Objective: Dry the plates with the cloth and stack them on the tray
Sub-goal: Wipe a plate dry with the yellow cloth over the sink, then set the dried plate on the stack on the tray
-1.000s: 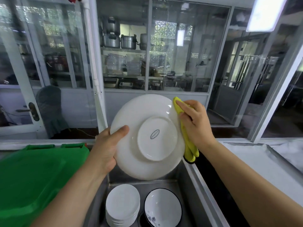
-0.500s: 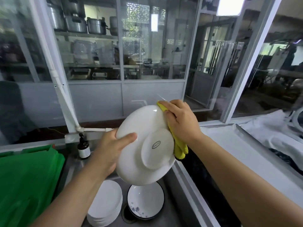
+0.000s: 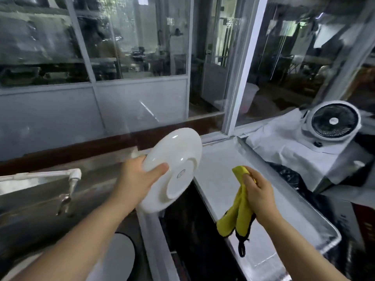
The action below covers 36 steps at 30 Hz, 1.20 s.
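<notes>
My left hand grips the white plate by its rim, thumb across the underside, holding it tilted in the air above the edge between the sink and the long metal tray, while my right hand is closed around the folded yellow cloth, apart from the plate and over the tray. A tap juts over the sink at my left, a white plate lies low in it, and a small white fan stands on a white sheet beyond the tray. The round stamp on the plate's underside is too blurred to read.
</notes>
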Each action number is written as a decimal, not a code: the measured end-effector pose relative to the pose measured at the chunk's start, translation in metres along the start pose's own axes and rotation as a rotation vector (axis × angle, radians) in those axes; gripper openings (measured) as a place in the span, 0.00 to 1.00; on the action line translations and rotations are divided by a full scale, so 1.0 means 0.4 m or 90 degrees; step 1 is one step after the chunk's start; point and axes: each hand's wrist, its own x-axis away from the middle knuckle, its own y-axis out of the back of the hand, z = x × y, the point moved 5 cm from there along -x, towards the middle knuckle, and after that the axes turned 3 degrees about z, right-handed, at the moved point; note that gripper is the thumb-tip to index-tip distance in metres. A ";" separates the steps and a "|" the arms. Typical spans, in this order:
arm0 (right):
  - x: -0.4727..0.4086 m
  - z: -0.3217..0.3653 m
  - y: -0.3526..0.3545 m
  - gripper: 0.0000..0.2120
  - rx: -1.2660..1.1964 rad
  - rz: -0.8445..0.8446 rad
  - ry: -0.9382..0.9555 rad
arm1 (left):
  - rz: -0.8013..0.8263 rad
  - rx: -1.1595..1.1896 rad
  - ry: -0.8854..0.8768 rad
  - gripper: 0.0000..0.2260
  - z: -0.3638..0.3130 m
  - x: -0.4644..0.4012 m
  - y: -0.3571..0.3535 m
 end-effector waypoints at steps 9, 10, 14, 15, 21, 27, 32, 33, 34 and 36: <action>-0.222 -0.271 0.235 0.10 -0.106 -0.052 -0.155 | 0.147 -0.402 -0.216 0.13 0.028 -0.207 -0.584; -0.239 -0.292 0.245 0.11 -0.112 -0.056 -0.168 | 0.183 -0.433 -0.245 0.12 0.038 -0.222 -0.640; -0.286 -0.363 0.272 0.13 -0.140 -0.060 -0.205 | 0.262 -0.525 -0.414 0.08 0.087 -0.257 -0.814; -0.294 -0.377 0.278 0.14 -0.145 -0.060 -0.211 | 0.288 -0.547 -0.451 0.10 0.098 -0.259 -0.844; -0.329 -0.457 0.304 0.13 -0.180 -0.082 -0.244 | 0.343 -0.725 -0.496 0.18 0.209 -0.310 -0.951; -0.344 -0.510 0.296 0.19 -0.156 -0.096 -0.259 | 0.287 -0.822 -0.568 0.17 0.290 -0.325 -0.991; -0.361 -0.529 0.278 0.18 -0.138 -0.100 -0.275 | 0.287 -0.815 -0.603 0.10 0.340 -0.314 -1.023; -0.364 -0.533 0.274 0.17 -0.140 -0.103 -0.278 | 0.296 -0.812 -0.602 0.09 0.348 -0.309 -1.030; -0.368 -0.536 0.267 0.15 -0.144 -0.103 -0.280 | 0.318 -0.818 -0.586 0.06 0.356 -0.306 -1.036; -0.375 -0.540 0.255 0.12 -0.145 -0.097 -0.284 | 0.377 -0.837 -0.540 0.12 0.380 -0.300 -1.055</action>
